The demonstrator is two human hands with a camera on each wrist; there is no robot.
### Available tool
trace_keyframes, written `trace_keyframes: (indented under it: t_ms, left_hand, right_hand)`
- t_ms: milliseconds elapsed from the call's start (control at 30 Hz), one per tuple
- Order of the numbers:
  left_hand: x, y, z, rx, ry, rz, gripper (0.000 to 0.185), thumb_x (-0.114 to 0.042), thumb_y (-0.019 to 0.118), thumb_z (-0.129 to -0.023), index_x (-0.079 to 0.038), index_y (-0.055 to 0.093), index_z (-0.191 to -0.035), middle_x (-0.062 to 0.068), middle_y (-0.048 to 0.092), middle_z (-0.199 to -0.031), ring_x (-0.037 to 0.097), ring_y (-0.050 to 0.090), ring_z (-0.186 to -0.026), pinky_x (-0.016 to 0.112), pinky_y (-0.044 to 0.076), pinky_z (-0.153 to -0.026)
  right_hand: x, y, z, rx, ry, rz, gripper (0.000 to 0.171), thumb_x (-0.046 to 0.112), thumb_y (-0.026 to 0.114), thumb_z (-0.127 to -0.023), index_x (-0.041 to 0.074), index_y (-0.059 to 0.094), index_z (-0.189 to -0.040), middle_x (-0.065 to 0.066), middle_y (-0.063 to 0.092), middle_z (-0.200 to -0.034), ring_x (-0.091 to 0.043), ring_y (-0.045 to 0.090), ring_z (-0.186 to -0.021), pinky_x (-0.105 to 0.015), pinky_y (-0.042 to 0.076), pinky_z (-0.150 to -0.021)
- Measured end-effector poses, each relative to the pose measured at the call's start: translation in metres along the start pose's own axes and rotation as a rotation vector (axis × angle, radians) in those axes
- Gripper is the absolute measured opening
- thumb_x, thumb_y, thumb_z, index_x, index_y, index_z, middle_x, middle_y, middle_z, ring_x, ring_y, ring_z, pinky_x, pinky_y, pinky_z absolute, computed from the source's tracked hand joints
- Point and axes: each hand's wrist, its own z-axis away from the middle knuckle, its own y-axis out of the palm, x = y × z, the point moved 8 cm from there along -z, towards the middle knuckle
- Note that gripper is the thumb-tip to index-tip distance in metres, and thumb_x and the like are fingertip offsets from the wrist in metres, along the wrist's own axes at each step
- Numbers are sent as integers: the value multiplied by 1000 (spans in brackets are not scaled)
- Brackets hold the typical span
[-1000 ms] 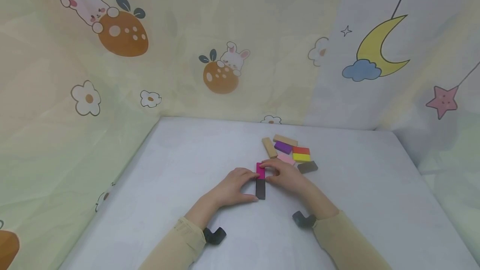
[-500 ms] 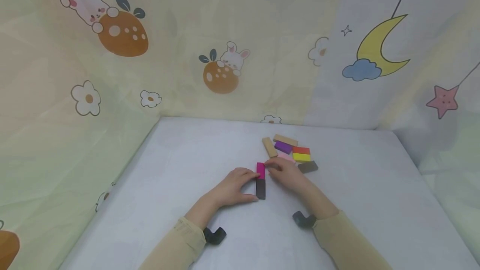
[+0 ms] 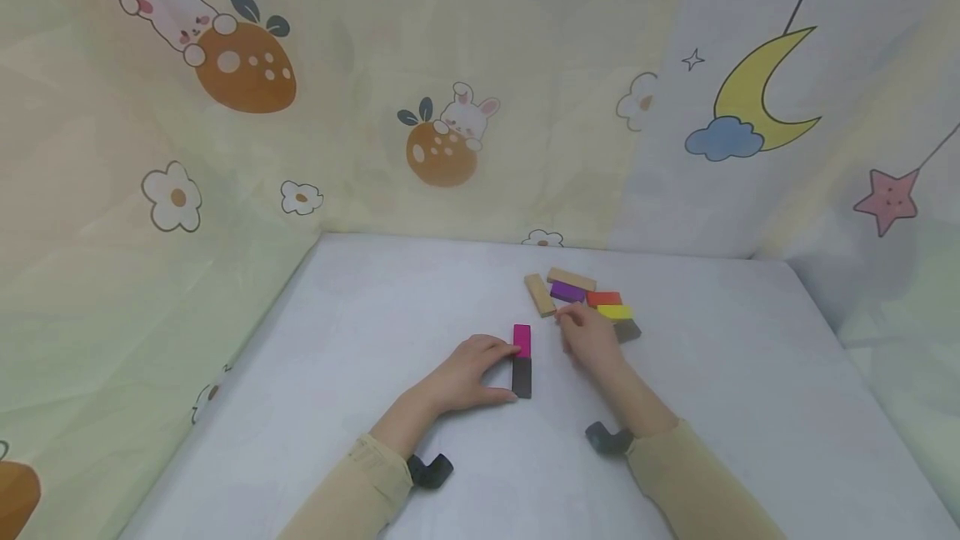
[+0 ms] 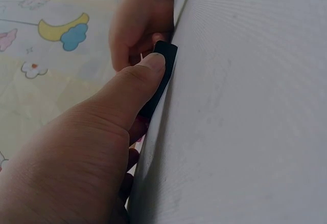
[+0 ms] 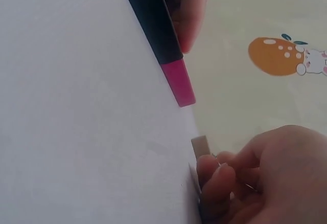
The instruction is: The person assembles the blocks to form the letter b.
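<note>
Leaving the magenta block (image 3: 522, 341), the right hand (image 3: 592, 338) is now reaching back into the loose pile, fingers curling over a pale pink block there; whether it is gripped I cannot tell. Nearer, the left hand (image 3: 468, 373) is bracing the dark block (image 3: 521, 377) with thumb and fingertips, keeping both smooth painted bricks aligned end to end on the white table (image 3: 360, 340). Beyond, purple (image 3: 567, 292), orange (image 3: 603, 298), yellow (image 3: 614, 312) and plain wooden blocks (image 3: 539, 294) are lying clustered.
</note>
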Motion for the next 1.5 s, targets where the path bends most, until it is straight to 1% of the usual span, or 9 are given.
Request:
trace_keyframes:
  t_ms: [200, 333, 500, 800, 967, 1067, 1200, 1333, 1500]
  left_hand:
    - [0, 0, 0, -3, 4, 6, 72, -58, 70, -85, -34, 44, -147, -5, 51, -142, 16, 43, -136, 40, 38, -116]
    - [1, 1, 0, -14, 19, 2, 72, -58, 69, -85, -34, 44, -147, -6, 52, -141, 16, 44, -135, 39, 38, -116]
    - [1, 1, 0, -18, 27, -6, 72, -59, 69, -85, -33, 44, -147, -6, 52, -140, 16, 44, -135, 39, 37, -116]
    - [5, 4, 0, -27, 23, 15, 73, -61, 68, -84, -34, 43, -148, -7, 51, -141, 15, 42, -136, 39, 37, -116]
    - [5, 3, 0, -31, 30, 10, 73, -61, 68, -84, -34, 44, -147, -7, 51, -140, 15, 43, -135, 39, 38, -115]
    - [4, 2, 0, -35, 40, 7, 72, -60, 68, -84, -33, 44, -147, -7, 51, -139, 16, 43, -135, 39, 37, -116]
    - [4, 1, 1, -32, 36, 6, 73, -61, 68, -84, -33, 44, -147, -7, 52, -140, 15, 43, -135, 39, 36, -116]
    - [3, 1, 1, -38, 53, 4, 73, -61, 68, -84, -32, 45, -147, -6, 52, -139, 16, 44, -135, 40, 37, -116]
    - [2, 0, 1, -48, 62, 0, 72, -60, 68, -84, -31, 47, -146, -5, 52, -139, 17, 45, -134, 39, 37, -115]
  right_hand:
    - [5, -4, -1, -34, -95, 49, 30, 30, 54, -100, 22, 60, -128, -5, 62, -100, -22, 62, -71, -32, 52, -64]
    - [10, -4, 1, -23, -146, 129, 40, 28, 53, -100, 24, 55, -139, -3, 59, -128, -25, 63, -106, -42, 55, -89]
    - [16, 1, 3, 15, -195, 232, 40, 27, 53, -99, 24, 57, -139, -4, 54, -145, -31, 42, -141, -56, 40, -111]
    - [22, 5, 0, 105, -199, 273, 36, 35, 58, -98, 32, 58, -133, 2, 55, -142, -27, 47, -136, -53, 48, -103]
    - [37, -12, -15, 170, -178, 246, 43, 37, 63, -96, 31, 54, -138, 0, 49, -148, -30, 49, -133, -51, 50, -101]
    - [56, -23, -28, 175, -312, 291, 50, 32, 67, -94, 24, 53, -141, -7, 49, -150, -36, 50, -132, -57, 44, -106]
    - [70, -23, -41, 250, -434, 378, 68, 31, 72, -90, 19, 42, -150, -11, 42, -155, -40, 35, -143, -63, 28, -115]
    - [67, -16, -50, 345, -407, 473, 85, 37, 75, -85, 22, 31, -156, -8, 31, -162, -37, 9, -153, -67, 7, -119]
    - [60, -11, -58, 404, -321, 509, 93, 43, 78, -82, 27, 27, -157, -8, 22, -165, -42, 3, -153, -72, 1, -116]
